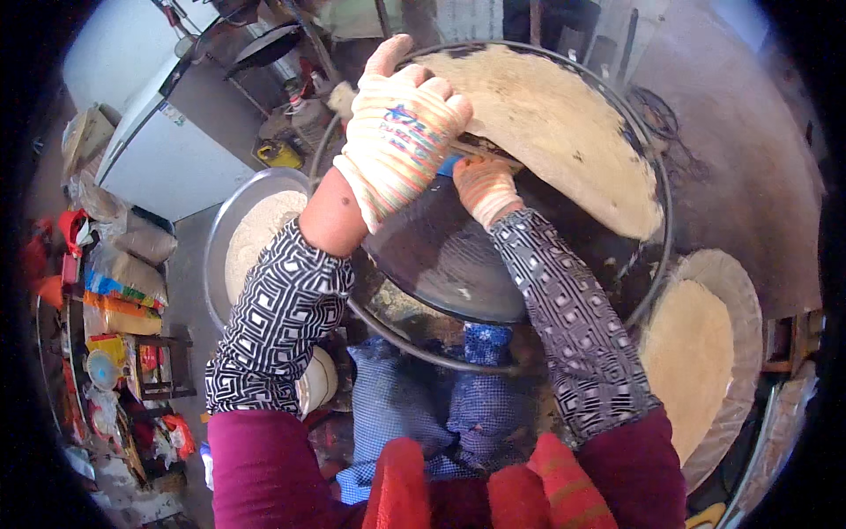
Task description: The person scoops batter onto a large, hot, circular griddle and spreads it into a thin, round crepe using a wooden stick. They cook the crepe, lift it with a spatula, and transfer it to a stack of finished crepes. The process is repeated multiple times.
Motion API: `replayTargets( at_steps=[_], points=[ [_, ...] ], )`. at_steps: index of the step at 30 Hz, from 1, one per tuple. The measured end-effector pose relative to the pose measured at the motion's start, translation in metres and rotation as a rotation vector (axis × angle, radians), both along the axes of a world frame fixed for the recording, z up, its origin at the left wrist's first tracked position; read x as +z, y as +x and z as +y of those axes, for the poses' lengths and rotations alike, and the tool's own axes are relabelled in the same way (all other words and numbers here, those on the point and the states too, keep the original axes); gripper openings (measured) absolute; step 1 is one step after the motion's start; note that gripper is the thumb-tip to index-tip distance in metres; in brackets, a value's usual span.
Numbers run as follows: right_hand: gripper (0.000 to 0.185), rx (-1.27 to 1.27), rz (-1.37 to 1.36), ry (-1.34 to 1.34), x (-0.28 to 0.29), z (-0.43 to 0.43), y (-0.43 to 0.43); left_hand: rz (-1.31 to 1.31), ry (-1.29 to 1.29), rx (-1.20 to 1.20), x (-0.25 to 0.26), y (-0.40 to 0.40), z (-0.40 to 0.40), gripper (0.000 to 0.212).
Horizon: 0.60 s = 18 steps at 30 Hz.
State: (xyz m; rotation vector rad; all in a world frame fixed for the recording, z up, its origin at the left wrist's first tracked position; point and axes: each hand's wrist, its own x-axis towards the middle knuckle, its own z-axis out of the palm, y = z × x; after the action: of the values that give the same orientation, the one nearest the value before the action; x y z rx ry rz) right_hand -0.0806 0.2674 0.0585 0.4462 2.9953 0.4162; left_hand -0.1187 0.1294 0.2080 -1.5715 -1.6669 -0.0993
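Observation:
A large thin flatbread covers the far side of a round black griddle; its near edge runs diagonally, with dark bare surface nearer me. My left hand, in a striped knit glove, is over the flatbread's left end, with the index finger extended and the others curled. What lies beneath its palm is hidden. My right hand, gloved too, is closed around a blue flat tool, perhaps a scraper, at the flatbread's near edge. Patterned sleeve covers wrap both forearms.
A metal ring surrounds the griddle. On the left stands a metal basin of pale meal or batter. Flatbreads lie in a plastic-lined round container on the right. A white chest appliance and bags occupy the left side.

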Motion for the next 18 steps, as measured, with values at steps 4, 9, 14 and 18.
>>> replayTargets(
  at_steps=[4, 9, 14, 18],
  points=[
    [0.035, -0.047, 0.186, -0.034, -0.031, 0.064, 0.009, -0.022, 0.049, -0.086, 0.02, 0.055, 0.036, 0.005],
    [0.035, -0.364, 0.186, -0.1, 0.03, 0.164, 0.104, -0.41, -0.324, -0.009, 0.01, 0.153, 0.038, 0.023],
    [0.038, -0.755, 0.6, -0.507, 0.002, 0.138, 0.358, -0.693, -0.337, -0.458, -0.063, 0.287, -0.003, 0.058],
    [0.033, -0.65, 0.418, 0.127, -0.057, -0.089, 0.583, -1.007, -0.803, -0.589, -0.114, 0.318, -0.058, 0.046]
  ],
)
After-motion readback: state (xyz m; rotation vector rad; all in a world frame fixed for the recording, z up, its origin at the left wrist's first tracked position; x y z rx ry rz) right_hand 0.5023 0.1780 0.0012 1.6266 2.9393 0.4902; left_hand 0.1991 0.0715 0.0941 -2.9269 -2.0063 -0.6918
